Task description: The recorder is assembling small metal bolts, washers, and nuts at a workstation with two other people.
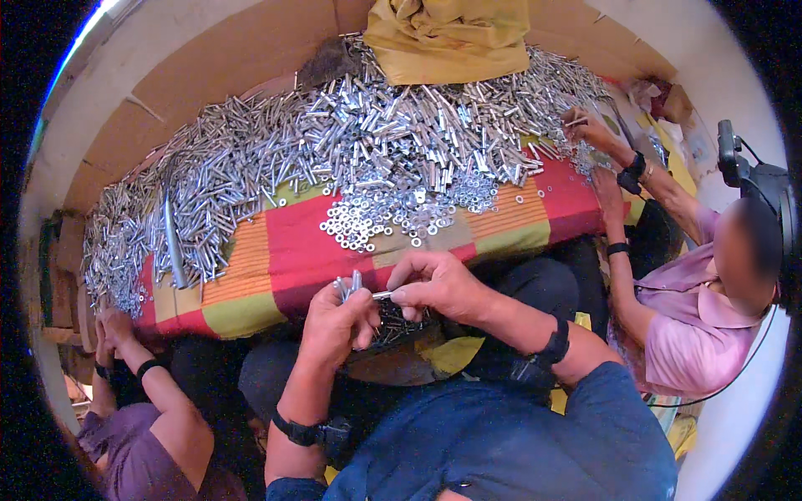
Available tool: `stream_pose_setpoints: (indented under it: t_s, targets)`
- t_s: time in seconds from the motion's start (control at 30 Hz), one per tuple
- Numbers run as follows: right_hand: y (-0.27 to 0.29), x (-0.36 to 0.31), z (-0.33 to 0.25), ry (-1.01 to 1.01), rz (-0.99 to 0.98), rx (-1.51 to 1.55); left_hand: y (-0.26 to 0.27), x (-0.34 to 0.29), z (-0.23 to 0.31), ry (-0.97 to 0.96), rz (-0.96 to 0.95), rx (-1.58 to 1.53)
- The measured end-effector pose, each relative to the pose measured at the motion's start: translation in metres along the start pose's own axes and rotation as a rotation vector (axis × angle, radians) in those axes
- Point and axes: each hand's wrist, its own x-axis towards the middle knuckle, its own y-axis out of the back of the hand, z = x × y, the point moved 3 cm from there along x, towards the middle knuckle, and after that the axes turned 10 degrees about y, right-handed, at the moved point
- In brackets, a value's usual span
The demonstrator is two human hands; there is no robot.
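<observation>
My left hand is closed around a few short, silver, bolt-like metal pieces, whose ends stick up past the fingers. From the right, my right hand pinches the end of another silver piece between thumb and forefinger. That piece lies level and reaches across to the left fingers. Whether a washer or nut sits on it is too small to tell. Just below both hands, a dark container holds more metal pieces, partly hidden by my fingers. Beyond the hands lies a cluster of flat silver washers.
A long heap of silver metal pieces covers the back of a checked cloth. A yellow sack rests on top. One co-worker's hands work at the left end, another's hands at the right. A metal strip lies left.
</observation>
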Motion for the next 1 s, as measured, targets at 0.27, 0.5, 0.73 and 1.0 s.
stream_pose_setpoints:
  t_s: [0.27,0.5,0.73,1.0]
  targets:
    - [0.026,0.014,-0.022,0.591,0.043,-1.072,-0.001,0.003,-0.001,-0.051,0.111,0.055]
    - [0.115,0.017,-0.015,0.423,0.225,-1.518,0.002,0.002,0.000,-0.073,0.123,0.033]
    - [0.134,0.002,-0.020,0.319,0.246,-1.427,0.002,0.003,-0.001,-0.079,0.122,0.011]
    - [0.156,0.002,-0.031,0.478,0.304,-1.589,0.001,0.004,-0.001,-0.078,0.127,0.002]
